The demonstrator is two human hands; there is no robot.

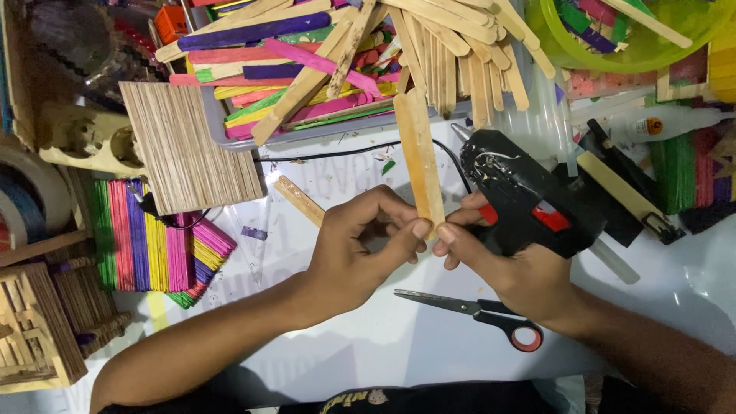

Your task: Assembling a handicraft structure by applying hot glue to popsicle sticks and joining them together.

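A plain wooden craft stick (418, 149) stands on end in the middle of the view. My left hand (360, 241) pinches its lower end between thumb and fingertips. My right hand (510, 264) grips a black hot glue gun (529, 192) with a red trigger, and its forefinger reaches across to touch the stick's bottom end. The gun's nozzle points up and to the left, close beside the stick. A black cord (337, 153) runs behind the stick across the white table.
Red-handled scissors (479, 313) lie just below my hands. A tray of plain and coloured sticks (337, 69) sits behind, a green bowl (636, 46) at top right. A stick-built panel (188, 149), coloured stick mats (149, 238) and small stick houses (38, 330) fill the left.
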